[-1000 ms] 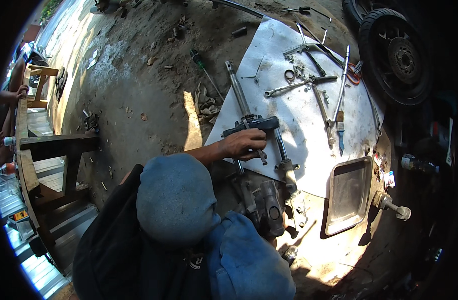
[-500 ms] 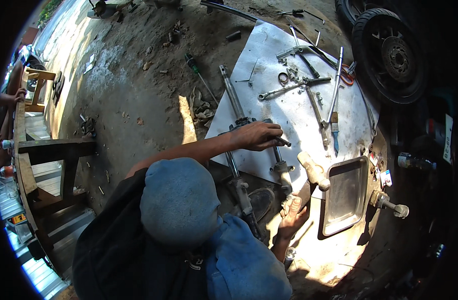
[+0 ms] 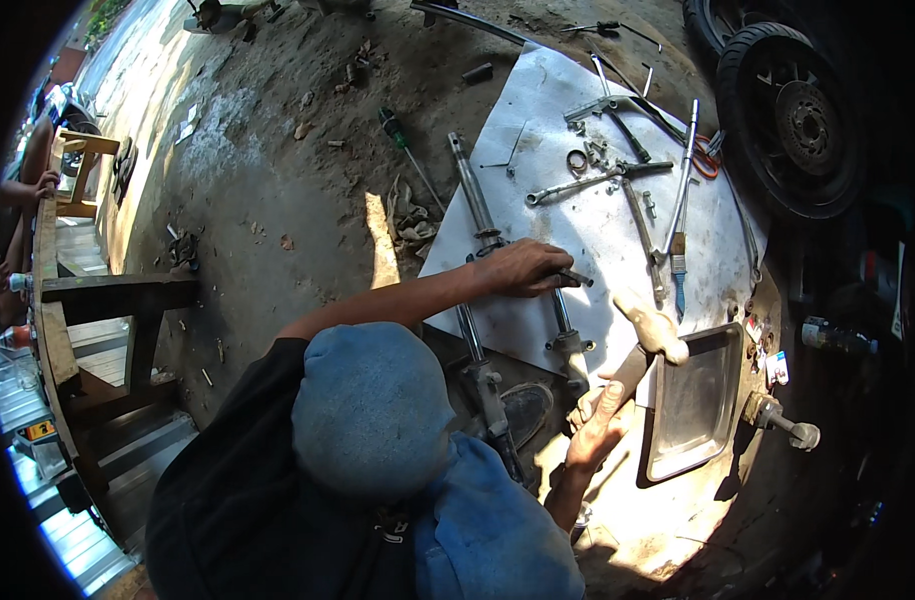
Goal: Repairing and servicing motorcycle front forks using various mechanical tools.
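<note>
My left hand (image 3: 526,268) is closed round a short dark metal rod (image 3: 578,278), whose end sticks out past the fingers. It rests over the clamp of a motorcycle front fork (image 3: 470,185). The fork's two shiny legs run toward my feet. To the right, my right hand (image 3: 600,425) grips the handle of a hammer (image 3: 654,328). The hammer's rounded metal head is raised beside the second fork leg (image 3: 564,325), apart from the rod. Much of the clamp is hidden under my left hand and forearm.
A white sheet (image 3: 548,110) carries wrenches (image 3: 578,185), small bolts and a blue-handled brush (image 3: 679,270). Right of the hammer lies a metal tray (image 3: 693,400). A wheel (image 3: 793,120) is far right, a wooden bench (image 3: 108,290) left, and a green screwdriver (image 3: 398,135) on the ground.
The hammer and my right hand have moved a little to the right, with the head swinging slightly upward. My left hand keeps its hold on the rod. The whole view has shifted slightly.
</note>
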